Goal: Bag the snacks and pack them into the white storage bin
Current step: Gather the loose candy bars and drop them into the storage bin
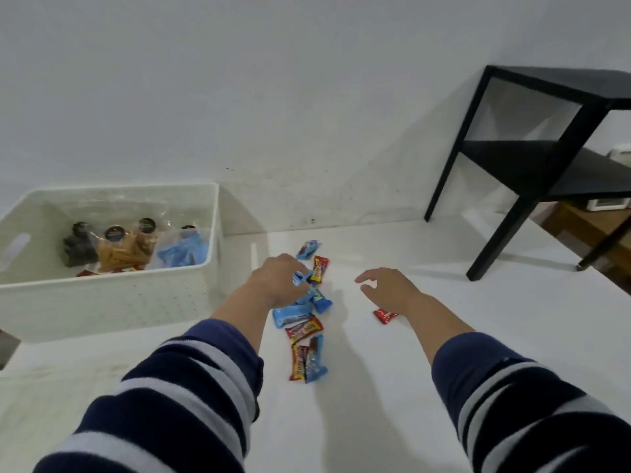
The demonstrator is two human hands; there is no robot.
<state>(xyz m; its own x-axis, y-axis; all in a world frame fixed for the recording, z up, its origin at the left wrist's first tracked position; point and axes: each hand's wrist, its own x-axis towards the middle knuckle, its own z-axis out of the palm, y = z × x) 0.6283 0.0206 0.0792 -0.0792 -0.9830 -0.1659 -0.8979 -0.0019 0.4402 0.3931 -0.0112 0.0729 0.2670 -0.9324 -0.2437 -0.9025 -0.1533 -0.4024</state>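
Several blue and red snack packets (pixel 305 337) lie in a loose line down the middle of the white surface. My left hand (pixel 278 279) reaches over the far part of that line and its fingers curl round a blue packet (pixel 299 278). To its right, my right hand (pixel 387 285) hovers with relaxed fingers and holds nothing. One red packet (pixel 384 316) lies by itself under my right wrist. The white storage bin (pixel 109 295) stands at the left and holds several clear bags of snacks (pixel 126 247).
A black side table (pixel 532 155) with a lower shelf stands at the back right, its legs on the white surface (pixel 375 404). A white wall rises behind. A wooden surface with a small white device shows at the far right edge.
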